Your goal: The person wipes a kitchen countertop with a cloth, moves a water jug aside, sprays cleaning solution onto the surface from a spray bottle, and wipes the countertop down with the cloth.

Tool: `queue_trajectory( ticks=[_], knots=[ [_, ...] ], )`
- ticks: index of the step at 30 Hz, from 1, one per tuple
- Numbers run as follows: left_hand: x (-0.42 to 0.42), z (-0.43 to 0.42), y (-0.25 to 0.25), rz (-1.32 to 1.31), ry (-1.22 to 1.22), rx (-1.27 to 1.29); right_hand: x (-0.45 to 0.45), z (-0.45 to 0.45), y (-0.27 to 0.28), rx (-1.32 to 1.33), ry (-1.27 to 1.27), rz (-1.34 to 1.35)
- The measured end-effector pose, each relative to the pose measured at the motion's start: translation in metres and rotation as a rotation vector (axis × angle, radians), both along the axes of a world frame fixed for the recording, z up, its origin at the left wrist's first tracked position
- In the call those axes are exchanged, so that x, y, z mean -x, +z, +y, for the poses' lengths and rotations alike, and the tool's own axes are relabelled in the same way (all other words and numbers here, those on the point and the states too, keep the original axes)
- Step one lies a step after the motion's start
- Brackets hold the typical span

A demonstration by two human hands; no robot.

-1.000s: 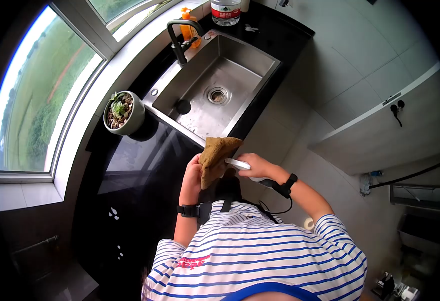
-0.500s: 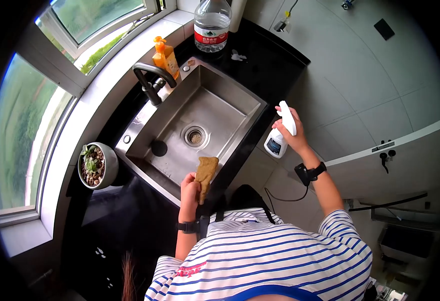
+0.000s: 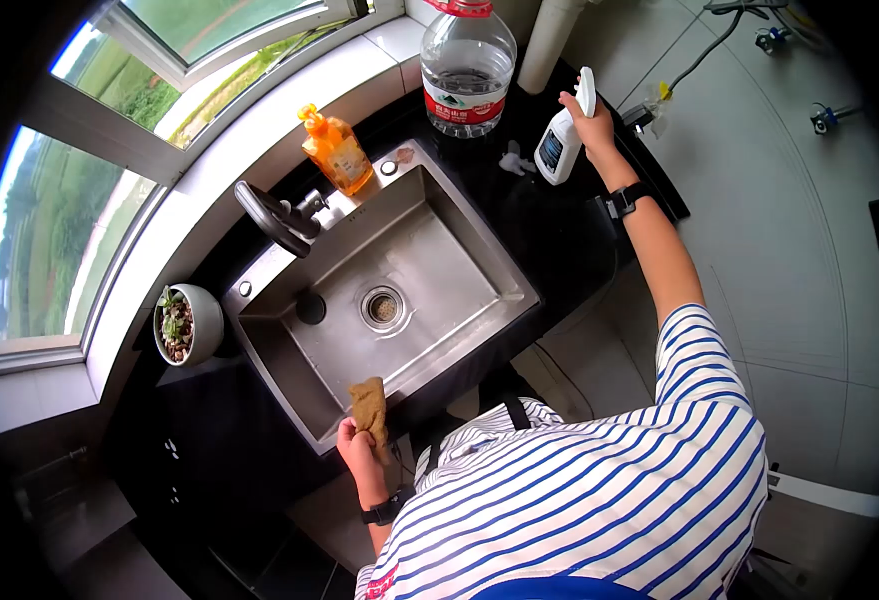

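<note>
My left hand (image 3: 361,455) pinches a brown folded cloth (image 3: 368,402) at the near edge of the stainless steel sink (image 3: 504,318), with the cloth standing up from the fingers. Out to the far right, my right hand (image 3: 591,130) is wrapped round the neck of a white spray bottle (image 3: 555,150) with a dark label. That bottle is upright over the black counter (image 3: 559,225); whether its base touches the counter I cannot tell. Just left of it lies a small crumpled whitish scrap (image 3: 515,158).
A large water bottle (image 3: 467,85) stands behind the sink's far end. An orange pump bottle (image 3: 339,155) and a dark faucet (image 3: 277,215) line the window side. A potted succulent (image 3: 189,325) sits at the left. A cable (image 3: 709,45) hangs beyond the counter.
My right hand has carried the spray bottle forward from beside the counter to above its far end. My left hand still holds the cloth, now nearer the sink's front left corner. The view has shifted.
</note>
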State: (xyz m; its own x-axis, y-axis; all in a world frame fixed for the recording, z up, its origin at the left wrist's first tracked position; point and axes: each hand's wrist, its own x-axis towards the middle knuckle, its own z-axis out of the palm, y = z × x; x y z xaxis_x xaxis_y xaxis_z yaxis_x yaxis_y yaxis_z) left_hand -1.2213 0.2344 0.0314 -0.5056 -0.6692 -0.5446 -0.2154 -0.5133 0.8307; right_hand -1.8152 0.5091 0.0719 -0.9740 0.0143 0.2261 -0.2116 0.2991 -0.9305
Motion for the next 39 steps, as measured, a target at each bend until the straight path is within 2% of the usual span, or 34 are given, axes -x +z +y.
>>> queue_trajectory(
  ticks=[1, 3, 7, 15, 17, 19, 21, 23, 24, 25, 26, 27, 28, 30, 31, 32, 34, 37, 38, 39],
  knots=[
    [0.002, 0.01, 0.004, -0.018, 0.023, 0.028, 0.01, -0.007, 0.001, -0.008, -0.043, 0.098],
    [0.011, 0.032, 0.011, -0.052, 0.095, 0.071, 0.034, -0.019, 0.008, -0.07, -0.078, 0.114],
    [0.032, 0.068, 0.03, -0.022, 0.147, 0.074, 0.095, -0.028, -0.006, -0.119, -0.127, 0.028],
    [0.046, 0.099, 0.033, -0.044, 0.235, 0.092, 0.141, -0.043, 0.0, -0.001, -0.008, -0.096],
    [0.045, 0.097, 0.021, -0.03, 0.257, 0.137, 0.144, -0.041, -0.006, 0.046, 0.059, -0.059],
    [0.052, 0.096, 0.032, -0.046, 0.248, 0.128, 0.157, -0.038, -0.026, 0.099, 0.128, -0.066],
    [0.054, 0.094, 0.028, -0.024, 0.234, 0.132, 0.148, -0.032, -0.025, 0.036, 0.283, -0.054],
    [0.054, 0.09, 0.024, 0.004, 0.228, 0.112, 0.139, -0.018, -0.031, -0.044, 0.343, -0.106],
    [0.055, 0.086, 0.02, 0.004, 0.243, 0.11, 0.124, -0.012, -0.04, -0.181, 0.262, -0.106],
    [0.054, 0.083, 0.015, 0.008, 0.245, 0.111, 0.099, -0.01, -0.043, -0.266, 0.189, -0.231],
    [0.054, 0.081, 0.011, 0.013, 0.245, 0.11, 0.093, -0.004, -0.073, -0.185, 0.226, -0.34],
    [0.054, 0.076, 0.008, 0.013, 0.254, 0.102, 0.061, -0.008, -0.069, -0.205, 0.198, -0.451],
    [0.054, 0.07, 0.006, 0.01, 0.232, 0.091, 0.022, -0.016, -0.052, -0.22, 0.299, -0.511],
    [0.056, 0.056, 0.008, -0.015, 0.182, 0.08, -0.027, -0.047, -0.092, -0.339, 0.247, -0.402],
    [0.056, 0.05, 0.007, -0.01, 0.19, 0.077, -0.067, -0.071, -0.072, -0.278, 0.451, -0.402],
    [0.053, 0.043, 0.005, 0.026, 0.194, 0.078, -0.091, -0.1, -0.073, -0.323, 0.647, -0.333],
    [0.051, 0.032, 0.007, 0.074, 0.208, 0.059, -0.137, -0.168, -0.046, -0.294, 0.874, -0.27],
    [0.04, 0.017, 0.003, 0.11, 0.232, 0.066, -0.16, -0.271, -0.051, -0.396, 0.909, -0.062],
    [0.035, 0.014, 0.002, 0.111, 0.24, 0.068, -0.165, -0.297, -0.042, -0.474, 0.919, -0.065],
    [0.029, 0.012, 0.002, 0.093, 0.258, 0.086, -0.17, -0.32, -0.052, -0.581, 0.82, 0.053]
  ],
)
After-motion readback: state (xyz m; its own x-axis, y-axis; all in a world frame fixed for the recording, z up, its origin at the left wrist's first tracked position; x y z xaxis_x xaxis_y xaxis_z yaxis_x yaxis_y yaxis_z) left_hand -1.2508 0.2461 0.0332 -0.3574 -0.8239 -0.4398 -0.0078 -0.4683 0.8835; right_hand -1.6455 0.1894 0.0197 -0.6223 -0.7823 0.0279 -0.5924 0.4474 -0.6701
